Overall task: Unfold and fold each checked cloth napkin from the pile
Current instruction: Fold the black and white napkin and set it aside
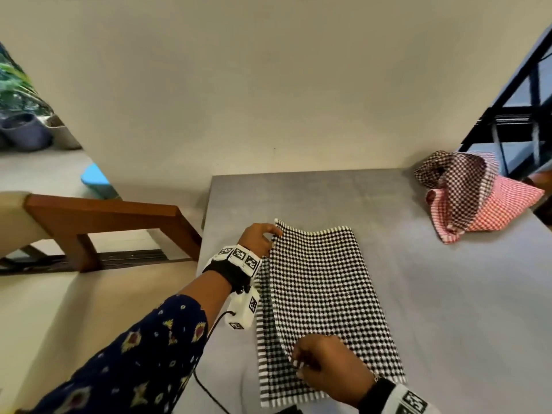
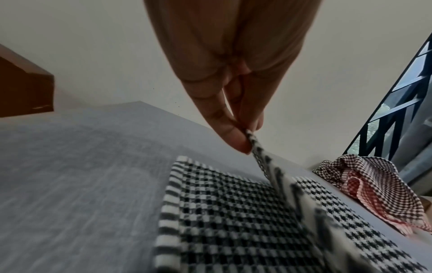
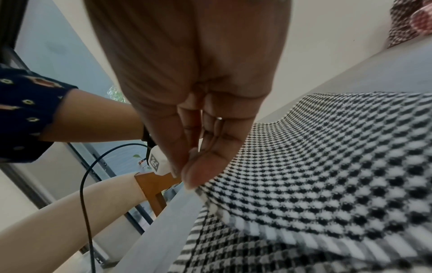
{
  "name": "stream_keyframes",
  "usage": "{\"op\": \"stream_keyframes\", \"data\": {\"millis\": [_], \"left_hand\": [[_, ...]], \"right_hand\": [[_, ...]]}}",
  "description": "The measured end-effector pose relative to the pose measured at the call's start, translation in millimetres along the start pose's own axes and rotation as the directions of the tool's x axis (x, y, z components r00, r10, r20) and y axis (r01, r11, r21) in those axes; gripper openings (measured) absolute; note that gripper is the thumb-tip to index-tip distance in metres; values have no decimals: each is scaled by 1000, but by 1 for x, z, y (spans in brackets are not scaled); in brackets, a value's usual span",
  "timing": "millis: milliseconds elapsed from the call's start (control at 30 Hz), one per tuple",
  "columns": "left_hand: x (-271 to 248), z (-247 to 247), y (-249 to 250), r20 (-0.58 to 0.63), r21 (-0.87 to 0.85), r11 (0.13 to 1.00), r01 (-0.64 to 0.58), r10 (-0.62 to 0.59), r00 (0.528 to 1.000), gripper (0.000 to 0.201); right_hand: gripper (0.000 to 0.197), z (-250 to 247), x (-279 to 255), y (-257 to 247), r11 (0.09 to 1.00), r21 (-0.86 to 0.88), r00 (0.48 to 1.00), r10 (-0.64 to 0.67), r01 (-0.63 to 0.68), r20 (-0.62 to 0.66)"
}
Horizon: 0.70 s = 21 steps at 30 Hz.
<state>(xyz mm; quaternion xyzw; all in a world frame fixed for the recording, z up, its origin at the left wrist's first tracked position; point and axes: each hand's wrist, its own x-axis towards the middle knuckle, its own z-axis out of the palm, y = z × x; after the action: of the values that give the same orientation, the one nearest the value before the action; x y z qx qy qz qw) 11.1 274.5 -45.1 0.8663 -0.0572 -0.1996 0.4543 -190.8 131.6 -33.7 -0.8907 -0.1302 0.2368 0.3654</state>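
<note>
A black-and-white checked napkin lies on the grey table, its upper layer lifted along the left edge over a lower layer. My left hand pinches the far left corner of that upper layer; in the left wrist view the left hand holds the raised corner of the napkin between thumb and fingers. My right hand pinches the near left corner; in the right wrist view the right hand grips the napkin at its edge. A crumpled pile of napkins, dark checked and red checked, sits at the table's far right.
A wooden chair stands left of the table. A black cable runs from the left wrist device down over the table's near left edge. A beige wall backs the table, and a dark window frame rises behind the pile.
</note>
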Motion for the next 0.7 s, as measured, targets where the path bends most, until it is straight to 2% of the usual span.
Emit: {"op": "stream_keyframes", "data": {"millis": [267, 533, 700], "left_hand": [[-2, -7, -36, 25, -70, 996, 59, -57, 998, 41], [-7, -7, -57, 53, -143, 982, 126, -120, 991, 37], [-9, -4, -65, 79, -141, 981, 135, -125, 989, 43]], "right_hand": [[27, 32, 17, -9, 993, -118, 999, 16, -10, 49], [26, 45, 18, -15, 990, -142, 994, 8, 7, 107], [26, 56, 23, -11, 987, -161, 994, 31, -13, 109]]}}
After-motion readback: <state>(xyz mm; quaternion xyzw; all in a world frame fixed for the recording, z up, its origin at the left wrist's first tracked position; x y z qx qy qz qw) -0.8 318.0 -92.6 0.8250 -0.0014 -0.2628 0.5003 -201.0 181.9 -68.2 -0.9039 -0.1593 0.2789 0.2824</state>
